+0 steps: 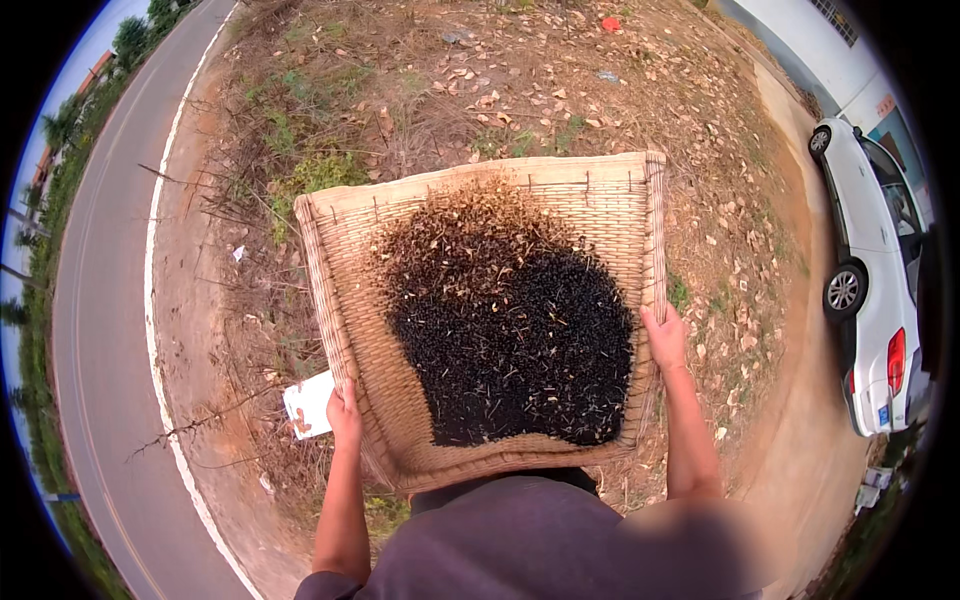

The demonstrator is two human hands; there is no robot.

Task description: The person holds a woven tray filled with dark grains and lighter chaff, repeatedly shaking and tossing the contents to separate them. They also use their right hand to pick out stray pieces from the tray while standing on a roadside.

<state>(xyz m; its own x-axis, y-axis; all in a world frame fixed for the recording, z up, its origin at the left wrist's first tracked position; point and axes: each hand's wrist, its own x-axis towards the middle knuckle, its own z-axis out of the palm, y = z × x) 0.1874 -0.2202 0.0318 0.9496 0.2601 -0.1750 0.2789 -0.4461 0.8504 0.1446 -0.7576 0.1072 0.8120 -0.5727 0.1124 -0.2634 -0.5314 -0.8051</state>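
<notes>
A woven winnowing basket with a bound rim is held out in front of my body. My left hand grips its left rim near the lower corner, and my right hand grips the right rim, thumb on top. On the weave lies a broad heap of small black seeds, mixed with bits of pale stalk. Light brown chaff is gathered along the heap's far side. Bare weave shows at the left side and the upper right. The fingers under the rim are hidden.
Dry ground with fallen leaves and low weeds spreads beyond the basket. A white piece lies beside my left hand. At left runs a paved road with a white edge line. A white car stands at right, near a building.
</notes>
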